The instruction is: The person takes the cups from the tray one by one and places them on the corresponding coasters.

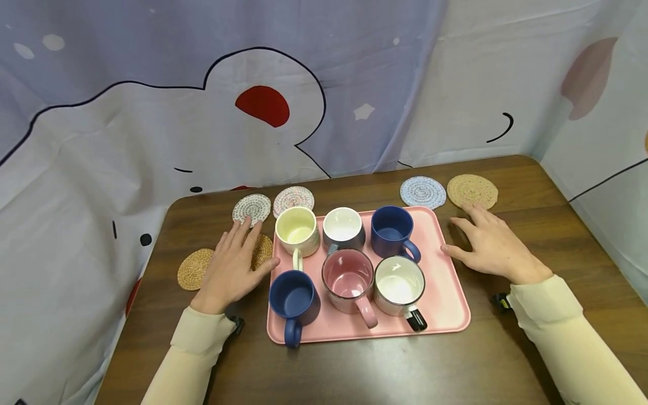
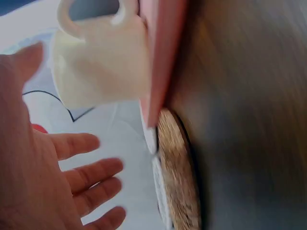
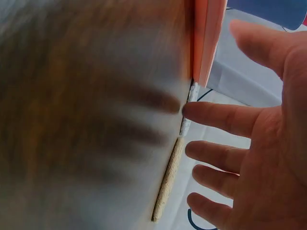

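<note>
left hand (image 1: 230,274) hovers beside the pink tray (image 1: 441,298), fingers spread, gripping nothing. right hand (image 1: 490,243) mirrors this pose opposite.

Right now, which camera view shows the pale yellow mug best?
The head view: the pale yellow mug shows its open top, body and handle together. The left wrist view gives its side close up, but the frame's edge crops the handle; the right wrist view shows none of it.

Mugs (image 1: 346,281) on tray (image 1: 442,304), three behind three; tray on table (image 1: 364,374); coasters (image 1: 423,193) left, left-rear, right-rear of tray.
</note>
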### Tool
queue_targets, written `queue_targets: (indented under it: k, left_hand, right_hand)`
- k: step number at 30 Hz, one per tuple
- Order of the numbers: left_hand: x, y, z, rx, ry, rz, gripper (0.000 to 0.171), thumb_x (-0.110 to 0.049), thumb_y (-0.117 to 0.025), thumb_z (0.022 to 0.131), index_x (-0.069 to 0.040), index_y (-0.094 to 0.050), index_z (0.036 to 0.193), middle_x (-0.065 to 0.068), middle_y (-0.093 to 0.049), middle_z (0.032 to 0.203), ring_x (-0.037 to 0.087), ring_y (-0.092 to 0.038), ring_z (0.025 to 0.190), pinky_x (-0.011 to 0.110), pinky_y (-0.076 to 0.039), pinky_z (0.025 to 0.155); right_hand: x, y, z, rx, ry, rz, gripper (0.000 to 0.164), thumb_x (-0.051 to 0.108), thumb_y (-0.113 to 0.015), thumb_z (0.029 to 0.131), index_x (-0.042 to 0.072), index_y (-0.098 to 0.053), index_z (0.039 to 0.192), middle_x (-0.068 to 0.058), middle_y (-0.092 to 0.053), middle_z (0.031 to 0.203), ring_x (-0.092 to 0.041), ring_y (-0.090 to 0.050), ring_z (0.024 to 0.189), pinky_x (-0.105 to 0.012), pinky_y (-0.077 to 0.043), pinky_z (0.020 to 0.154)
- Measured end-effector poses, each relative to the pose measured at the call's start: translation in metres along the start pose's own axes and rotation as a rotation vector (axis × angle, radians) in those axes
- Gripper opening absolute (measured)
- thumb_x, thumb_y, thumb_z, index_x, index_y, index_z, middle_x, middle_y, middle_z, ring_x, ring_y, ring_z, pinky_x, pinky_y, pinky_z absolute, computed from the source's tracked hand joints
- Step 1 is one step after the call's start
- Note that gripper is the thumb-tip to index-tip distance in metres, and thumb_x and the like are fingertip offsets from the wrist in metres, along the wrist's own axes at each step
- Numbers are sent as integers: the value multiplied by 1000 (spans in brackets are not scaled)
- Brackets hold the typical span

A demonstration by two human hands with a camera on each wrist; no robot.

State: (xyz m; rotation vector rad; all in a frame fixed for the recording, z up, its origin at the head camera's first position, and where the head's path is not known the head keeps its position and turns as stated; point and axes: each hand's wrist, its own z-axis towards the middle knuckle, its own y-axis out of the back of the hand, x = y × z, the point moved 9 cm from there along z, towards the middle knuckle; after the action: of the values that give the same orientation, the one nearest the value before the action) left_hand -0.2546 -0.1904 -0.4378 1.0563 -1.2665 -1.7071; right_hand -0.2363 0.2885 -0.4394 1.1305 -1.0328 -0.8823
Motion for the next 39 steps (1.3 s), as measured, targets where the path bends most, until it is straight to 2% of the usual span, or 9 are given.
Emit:
queue_targets:
  k: [4, 7, 11, 15, 19, 23, 27, 29, 39]
  left_hand:
    - [-14, 6, 1, -7, -24, -156, 74, -62, -59, 86, -12, -48, 140, 8, -53, 136, 28, -48, 126, 51, -37, 103]
    - [-22, 0, 3, 68, 7, -365, 49, -48, -66, 88, -13, -63, 121, 0, -66, 110, 18, -60, 102, 40, -48, 89]
    - [-32, -13, 6, 181, 55, -637, 23, -35, -69, 89, -17, -70, 103, -2, -70, 87, 12, -65, 76, 28, -53, 65]
    - [-38, -25, 8, 257, 88, -772, 17, -30, -71, 88, -18, -72, 100, 0, -71, 93, 12, -66, 79, 25, -52, 68]
    - [-39, -35, 7, 339, 165, -907, 17, -26, -68, 90, -15, -73, 102, 3, -68, 99, 14, -60, 84, 27, -48, 72]
    - [-40, -41, 7, 373, 228, -955, 23, -33, -67, 90, -13, -74, 100, 1, -64, 93, 14, -54, 81, 27, -45, 69]
    - [-43, -43, 9, 355, 262, -945, 30, -41, -69, 87, -12, -75, 91, -2, -66, 87, 13, -56, 85, 27, -45, 74]
    - [-45, -43, 9, 343, 279, -957, 31, -41, -70, 86, -10, -75, 87, -2, -68, 87, 14, -58, 89, 28, -45, 78]
    - [-49, -43, 4, 351, 310, -1082, 35, -32, -60, 96, 1, -67, 86, -2, -64, 74, 11, -55, 72, 24, -44, 66]
  right_hand:
    - [4, -5, -1, 30, 25, 2, 66, 57, -65, 83, 2, -62, 121, -25, -46, 138, -46, -42, 127, -63, -34, 101]
    - [6, -5, -1, 29, 34, 7, 64, 53, -68, 83, 1, -63, 120, -26, -48, 136, -47, -45, 124, -63, -36, 100]
    - [9, -4, -1, 19, 47, 15, 58, 48, -71, 81, 2, -64, 116, -23, -54, 127, -44, -52, 115, -60, -40, 96]
    - [12, -5, -1, 15, 55, 29, 49, 43, -76, 79, 5, -65, 107, -15, -58, 111, -35, -57, 100, -53, -45, 89]
    - [14, -5, -1, 18, 61, 31, 38, 40, -78, 77, 9, -66, 96, -8, -55, 96, -26, -54, 85, -44, -46, 78]
    - [16, -7, -1, 21, 69, 26, 29, 38, -77, 78, 14, -64, 86, -3, -51, 86, -21, -48, 76, -38, -42, 71]
    - [17, -9, -1, 36, 72, 25, 25, 37, -75, 80, 17, -62, 81, -1, -49, 79, -19, -46, 73, -35, -39, 68]
    - [17, -10, -1, 45, 71, 21, 24, 38, -75, 81, 17, -62, 80, 0, -49, 77, -19, -46, 73, -35, -38, 68]
    - [18, -17, -2, 134, 53, 32, 21, 31, -70, 86, 19, -58, 74, 1, -47, 69, -18, -45, 70, -33, -35, 66]
